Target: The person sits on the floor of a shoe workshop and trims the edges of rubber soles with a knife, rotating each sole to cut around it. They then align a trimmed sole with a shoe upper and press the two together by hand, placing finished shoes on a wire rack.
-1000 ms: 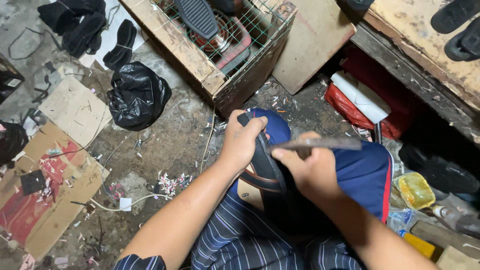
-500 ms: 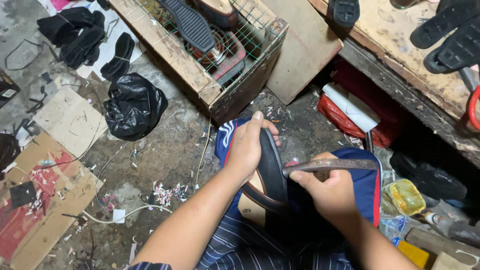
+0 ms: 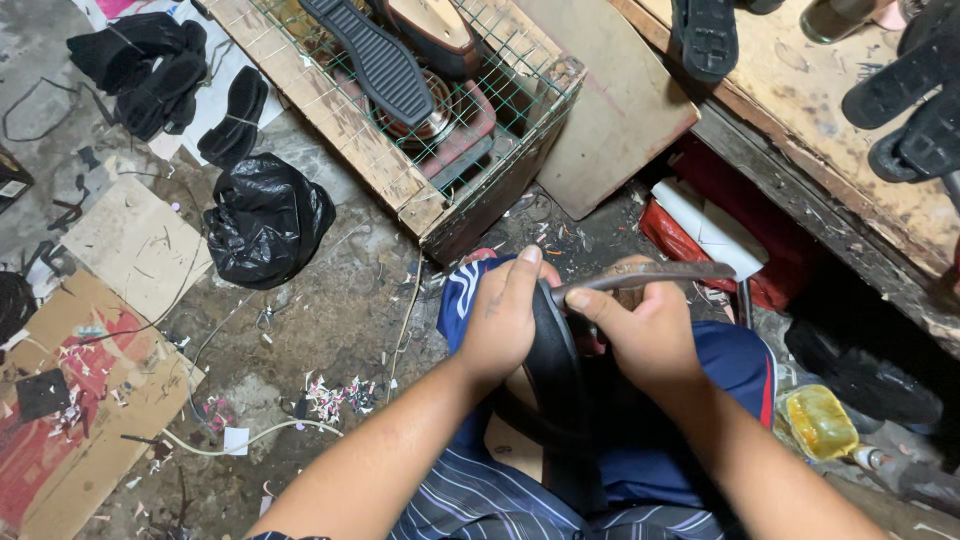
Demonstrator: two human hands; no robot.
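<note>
Left hand (image 3: 505, 320) grips a black, curved shoe sole (image 3: 560, 390) – edge up; right hand (image 3: 650, 335) clasps a metal blade (image 3: 650, 273).

A black rubber shoe sole (image 3: 558, 385) stands on edge in the near middle, over the lap. A thin dark knife blade (image 3: 655, 273) lies flat across its far tip, pointing right.

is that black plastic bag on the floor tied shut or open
Cannot tell for sure. The black plastic bag lies bunched and lumpy on the floor, no open mouth or contents showing.
</note>
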